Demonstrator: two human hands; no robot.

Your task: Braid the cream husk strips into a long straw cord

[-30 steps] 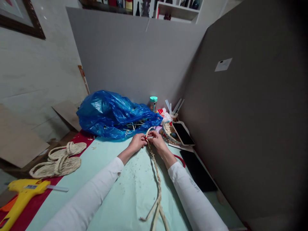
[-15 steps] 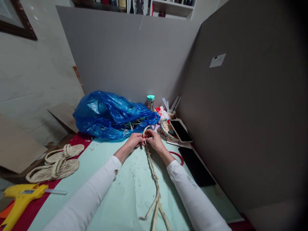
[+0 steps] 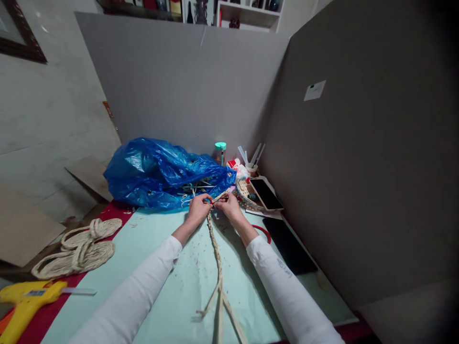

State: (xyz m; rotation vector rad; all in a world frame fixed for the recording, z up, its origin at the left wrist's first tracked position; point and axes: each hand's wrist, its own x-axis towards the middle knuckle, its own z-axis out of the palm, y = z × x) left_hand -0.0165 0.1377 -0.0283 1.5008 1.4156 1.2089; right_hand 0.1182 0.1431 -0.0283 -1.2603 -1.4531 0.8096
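My left hand (image 3: 198, 210) is closed in a pinch on the upper end of a pale straw braid (image 3: 215, 248). Close beside it, my right hand (image 3: 230, 209) also pinches there, fingertips nearly meeting the left ones. A small red bit shows between the fingertips; its kind is too small to make out. From the hands the braid runs down the pale green table cover toward me, parting into three loose strands at its lower end. Its top end sticks out to the upper right behind my right fingers.
Behind my hands lies a blue plastic bag (image 3: 158, 174). Woven straw sandals (image 3: 89, 255) and a yellow glue gun (image 3: 30, 298) lie left. At right are a phone (image 3: 266, 193), a small basket (image 3: 245, 193), a black flat panel (image 3: 289, 246) and a red ring (image 3: 264, 233). Grey partitions (image 3: 179, 86) stand around.
The braid's top end has swung from upright over to the right. Its lower strands have shifted left. Both hands stay close together on the braid; the whole view has shifted slightly.
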